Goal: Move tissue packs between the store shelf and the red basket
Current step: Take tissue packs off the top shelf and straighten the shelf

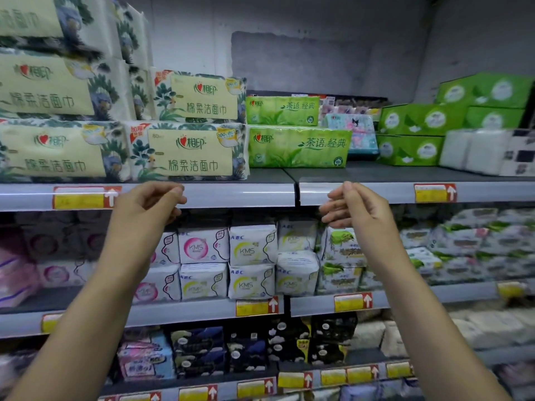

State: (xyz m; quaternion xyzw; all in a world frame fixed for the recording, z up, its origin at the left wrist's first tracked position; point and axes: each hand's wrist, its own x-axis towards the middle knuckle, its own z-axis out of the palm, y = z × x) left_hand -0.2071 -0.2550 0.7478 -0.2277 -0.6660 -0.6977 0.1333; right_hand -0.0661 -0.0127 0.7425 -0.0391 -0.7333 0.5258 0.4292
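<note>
Hands before a stocked store shelf

Two bright green plastic tissue packs (298, 146) lie stacked on the grey metal upper shelf (269, 173), just right of the cream floral-printed packs (188, 153) and left of the green cardboard tissue boxes (411, 134). Both bare hands, left (150, 204) and right (359, 206), hang before the shelf's front edge, well apart, below the packs.

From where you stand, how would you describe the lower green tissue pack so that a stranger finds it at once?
Look at the top shelf, just above the two raised hands. Right of the cream floral packs, two bright green packs are stacked. The lower green pack is the wider one, resting directly on the shelf and reaching further right than the green pack on top of it.
</note>
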